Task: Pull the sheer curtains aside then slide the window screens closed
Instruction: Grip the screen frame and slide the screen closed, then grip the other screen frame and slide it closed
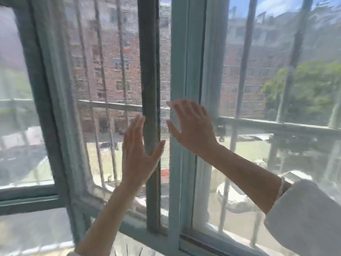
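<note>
A mesh window screen (103,74) in a green frame fills the middle of the window, its dark right edge bar (150,71) standing upright. My left hand (137,154) lies flat and open against that edge bar, thumb on its right side. My right hand (191,126) is open with fingers spread against the pale green sash frame (180,61) just right of the bar. A narrow strip of mesh shows between bar and sash. No curtain is visible in front of the window.
Vertical metal security bars (245,58) and a horizontal rail (276,124) stand outside the glass pane (295,80) on the right. Another pane (16,100) angles off at the left. The sill track (158,235) runs along the bottom. A white sleeve (304,218) covers my right forearm.
</note>
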